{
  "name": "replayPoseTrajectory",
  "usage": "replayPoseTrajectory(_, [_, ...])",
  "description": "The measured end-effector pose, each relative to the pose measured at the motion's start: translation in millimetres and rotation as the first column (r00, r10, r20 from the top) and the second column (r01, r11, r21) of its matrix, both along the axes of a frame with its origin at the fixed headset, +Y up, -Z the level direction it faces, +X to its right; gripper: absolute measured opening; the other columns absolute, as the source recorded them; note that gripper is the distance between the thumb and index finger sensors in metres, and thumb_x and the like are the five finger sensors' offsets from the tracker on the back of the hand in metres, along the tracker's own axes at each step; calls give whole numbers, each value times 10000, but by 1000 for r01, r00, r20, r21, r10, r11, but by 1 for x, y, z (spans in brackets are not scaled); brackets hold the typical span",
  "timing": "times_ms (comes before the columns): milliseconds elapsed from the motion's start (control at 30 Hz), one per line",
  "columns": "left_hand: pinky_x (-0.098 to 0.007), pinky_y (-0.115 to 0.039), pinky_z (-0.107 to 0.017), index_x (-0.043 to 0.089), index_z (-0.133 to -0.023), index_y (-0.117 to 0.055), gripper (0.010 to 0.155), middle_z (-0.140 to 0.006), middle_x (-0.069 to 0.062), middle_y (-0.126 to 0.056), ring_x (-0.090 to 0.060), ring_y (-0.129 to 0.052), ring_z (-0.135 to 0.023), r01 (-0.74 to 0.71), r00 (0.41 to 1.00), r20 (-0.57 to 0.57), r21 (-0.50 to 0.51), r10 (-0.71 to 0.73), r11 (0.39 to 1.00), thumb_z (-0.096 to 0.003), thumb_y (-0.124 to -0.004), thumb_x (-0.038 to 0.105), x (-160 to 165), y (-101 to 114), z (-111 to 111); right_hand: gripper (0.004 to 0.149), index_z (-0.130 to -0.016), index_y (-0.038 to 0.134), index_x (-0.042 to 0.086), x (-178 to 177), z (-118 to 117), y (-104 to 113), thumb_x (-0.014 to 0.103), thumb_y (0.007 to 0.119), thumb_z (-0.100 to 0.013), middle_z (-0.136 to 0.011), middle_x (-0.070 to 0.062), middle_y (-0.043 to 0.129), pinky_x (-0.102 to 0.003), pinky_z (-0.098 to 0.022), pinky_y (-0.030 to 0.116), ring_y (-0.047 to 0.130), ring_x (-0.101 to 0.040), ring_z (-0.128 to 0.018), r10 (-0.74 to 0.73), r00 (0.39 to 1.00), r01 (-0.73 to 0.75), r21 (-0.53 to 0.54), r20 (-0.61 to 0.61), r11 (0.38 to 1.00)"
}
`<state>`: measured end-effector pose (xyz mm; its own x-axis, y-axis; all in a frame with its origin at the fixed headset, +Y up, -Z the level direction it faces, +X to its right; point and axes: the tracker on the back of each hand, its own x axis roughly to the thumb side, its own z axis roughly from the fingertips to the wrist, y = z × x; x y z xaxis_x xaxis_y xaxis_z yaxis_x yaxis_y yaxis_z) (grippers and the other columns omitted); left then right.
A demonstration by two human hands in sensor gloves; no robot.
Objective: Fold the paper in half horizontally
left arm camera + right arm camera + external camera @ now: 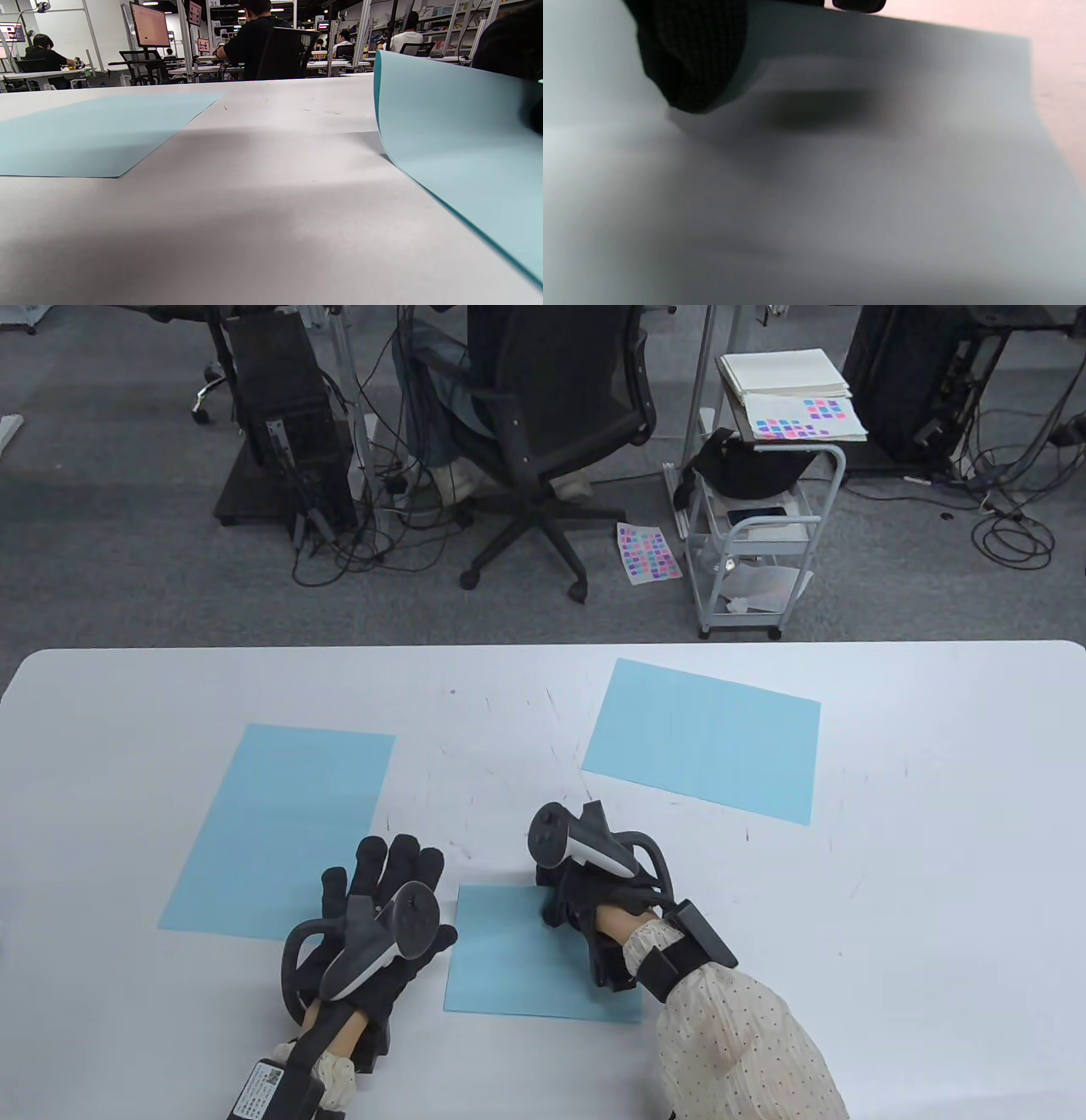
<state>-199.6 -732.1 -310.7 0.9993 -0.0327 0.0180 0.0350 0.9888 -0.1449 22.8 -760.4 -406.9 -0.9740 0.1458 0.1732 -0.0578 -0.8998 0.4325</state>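
Observation:
A light blue paper (509,967) lies near the table's front edge, doubled over on itself to about half a sheet. My right hand (564,903) presses down on its far right part, fingers bent onto it. In the right wrist view a gloved fingertip (687,63) touches the paper (882,190). In the left wrist view the paper (458,140) curves up in a loose loop along its left side, not flattened. My left hand (394,874) lies open and flat on the table just left of the paper, fingers spread, holding nothing.
A flat blue sheet (280,823) lies at the left, its near corner by my left hand; it also shows in the left wrist view (85,131). Another blue sheet (704,738) lies at the back right. The white table (933,899) is faintly scratched.

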Motion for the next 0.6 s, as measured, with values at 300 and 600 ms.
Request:
replayPoseTrajectory(300, [-579, -272, -879, 524, -1042, -198, 849, -1193, 202, -131, -189, -123, -1164, 4, 1000, 7, 0, -4, 1000, -311, -600, 677, 1, 0, 1, 366, -794, 793, 310, 36, 5, 35, 324, 793, -429, -661, 38, 898, -651, -727, 408, 637, -366, -959, -219, 972, 221, -15, 91, 975])
replayPoseTrajectory(600, [-580, -274, -879, 522, -1044, -198, 850, -1193, 199, -131, -190, -125, -1164, 3, 1000, 17, -9, -3, 1000, -311, -600, 677, 4, -1, 3, 386, -812, 769, 200, 135, 19, 63, 301, 749, -440, -622, 10, 901, -620, -707, 480, 719, -346, -884, -526, 748, 496, 186, 404, 848])
